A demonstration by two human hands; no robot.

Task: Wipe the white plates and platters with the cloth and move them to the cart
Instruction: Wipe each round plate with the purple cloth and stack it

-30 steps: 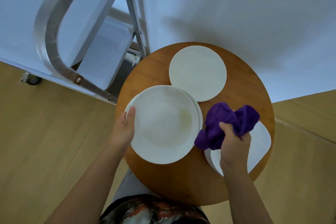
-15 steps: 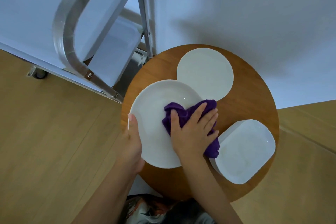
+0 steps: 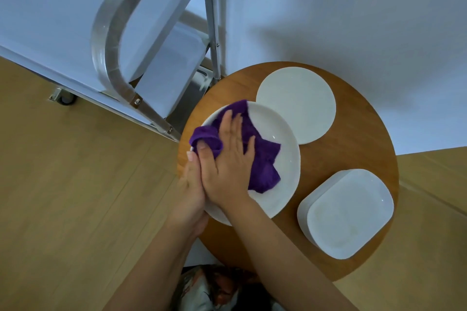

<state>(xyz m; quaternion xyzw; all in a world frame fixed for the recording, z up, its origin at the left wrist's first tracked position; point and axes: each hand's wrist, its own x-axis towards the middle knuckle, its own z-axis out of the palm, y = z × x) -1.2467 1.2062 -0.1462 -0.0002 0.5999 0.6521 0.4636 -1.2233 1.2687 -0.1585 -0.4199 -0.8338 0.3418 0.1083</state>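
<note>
While spread and pressed flat under the right hand (image 3: 230, 159), covered the left and middle part of the large round plate (image 3: 280, 131) as a rumpled purple cloth (image 3: 265, 161). Lay under straight fingers, with the thumb set on a fold near the plate's left rim. Left the right side of that plate bare and glossy. Sat at the left edge of the round wooden table (image 3: 353, 154), with what looked like the rim of a second plate showing beneath it at the lower left.

Was steadied at that rim by the left hand (image 3: 192, 184), close against the right one and half hidden by it. Could not tell whether its fingers curled under the rim.

Judged the work to be at an early stage: one plate mid-wipe, nothing yet carried over. Remained to be wiped and moved, by the look of things: a flat round plate (image 3: 295, 106) at the far side of the table, its near edge tucked behind the large plate, and a stack of square platters (image 3: 351, 212) at the right edge, well apart from the hands.

Stood just beyond the table on the left as a metal cart (image 3: 108, 40) with a curved handle and pale trays (image 3: 174, 63) stacked one above another. Showed no plate or platter in the parts of those trays in view. Rested on a small caster (image 3: 64, 98) over the wood floor.
</note>
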